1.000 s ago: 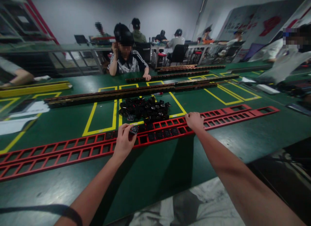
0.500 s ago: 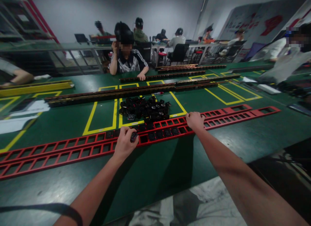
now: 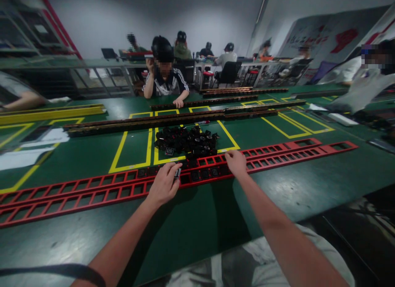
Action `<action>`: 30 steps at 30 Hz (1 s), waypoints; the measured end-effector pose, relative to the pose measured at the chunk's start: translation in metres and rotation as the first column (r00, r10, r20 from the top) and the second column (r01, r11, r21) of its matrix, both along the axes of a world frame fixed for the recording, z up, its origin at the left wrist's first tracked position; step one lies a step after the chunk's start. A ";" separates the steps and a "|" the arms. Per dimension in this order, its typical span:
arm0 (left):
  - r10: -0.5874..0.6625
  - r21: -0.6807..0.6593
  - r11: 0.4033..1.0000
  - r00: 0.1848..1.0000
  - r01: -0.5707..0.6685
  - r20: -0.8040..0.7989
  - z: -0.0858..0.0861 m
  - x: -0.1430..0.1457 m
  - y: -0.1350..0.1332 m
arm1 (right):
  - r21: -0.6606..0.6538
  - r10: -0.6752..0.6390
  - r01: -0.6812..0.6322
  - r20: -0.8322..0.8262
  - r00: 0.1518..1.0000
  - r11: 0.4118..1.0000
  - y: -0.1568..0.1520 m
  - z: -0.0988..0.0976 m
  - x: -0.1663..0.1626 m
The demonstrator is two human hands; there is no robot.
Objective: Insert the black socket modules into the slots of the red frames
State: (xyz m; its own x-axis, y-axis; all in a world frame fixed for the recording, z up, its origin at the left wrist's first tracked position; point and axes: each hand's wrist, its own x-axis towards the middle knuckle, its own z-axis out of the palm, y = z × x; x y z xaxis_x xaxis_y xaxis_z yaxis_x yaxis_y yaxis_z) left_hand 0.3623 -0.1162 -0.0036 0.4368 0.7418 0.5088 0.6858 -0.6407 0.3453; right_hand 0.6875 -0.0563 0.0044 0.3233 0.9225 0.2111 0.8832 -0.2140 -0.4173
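Observation:
Two long red slotted frames (image 3: 277, 155) lie side by side across the green table (image 3: 197, 221). My left hand (image 3: 163, 186) is closed on a small black socket module (image 3: 177, 173), held over the near frame beside several slots that hold modules. My right hand (image 3: 236, 161) rests with curled fingers on the near frame, just right of the filled slots; whether it holds anything is hidden. A heap of black socket modules (image 3: 187, 141) lies just beyond the frames, inside a yellow-marked rectangle.
Long dark strips (image 3: 160, 120) lie across the table beyond the heap. A seated person (image 3: 165, 79) opposite has one hand on another dark strip. Yellow rails (image 3: 52, 113) and white papers (image 3: 21, 155) lie at the left. Another person's sleeve (image 3: 358, 87) reaches in at the right.
My left hand has lowered the module toward the near frame and shifted a little right. My right hand has slid left along the frame, closer to the filled slots.

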 end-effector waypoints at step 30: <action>-0.111 -0.092 0.989 0.994 0.112 0.010 -0.013 0.001 0.009 | 0.313 0.190 -0.187 0.021 0.982 0.931 -0.072 -0.032 -0.071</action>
State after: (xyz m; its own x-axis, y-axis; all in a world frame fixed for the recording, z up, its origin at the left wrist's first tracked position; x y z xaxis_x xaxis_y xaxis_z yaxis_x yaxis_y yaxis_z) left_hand 0.3631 -0.1073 -0.0164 0.5174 0.7325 0.4424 0.6102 -0.6782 0.4095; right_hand 0.6162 -0.1279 -0.0277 0.1535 0.8549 0.4956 0.8903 0.0980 -0.4448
